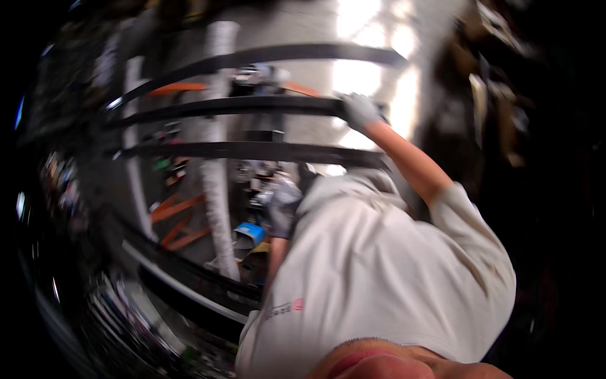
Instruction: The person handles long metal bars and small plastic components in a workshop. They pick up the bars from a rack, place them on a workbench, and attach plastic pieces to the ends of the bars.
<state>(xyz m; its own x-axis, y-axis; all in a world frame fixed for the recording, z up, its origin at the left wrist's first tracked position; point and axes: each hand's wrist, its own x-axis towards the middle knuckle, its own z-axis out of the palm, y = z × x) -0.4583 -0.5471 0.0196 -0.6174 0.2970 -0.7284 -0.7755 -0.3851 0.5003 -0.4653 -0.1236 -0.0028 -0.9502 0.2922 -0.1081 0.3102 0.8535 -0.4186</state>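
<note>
Our gloved right hand (361, 112) looks closed around the right end of the middle dark bar (278, 105), which lies across the thick white wrapped rail (214, 189) and sticks out well to its right. Our left hand (283, 202) is a bit right of that rail too, but it's too blurred for us to tell its grip. Kinda worried: if we shove that end sideways, the bar could swivel on the rail and knock the near bar (252, 150) or far bar (265, 55).

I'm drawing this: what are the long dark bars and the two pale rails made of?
Dark bars: perhaps matte painted metal, since one left end glints, but blur leaves plastic possible. Pale rails: probably wrapped in dull plastic or cloth, as they look wrinkled; insides hidden.
</note>
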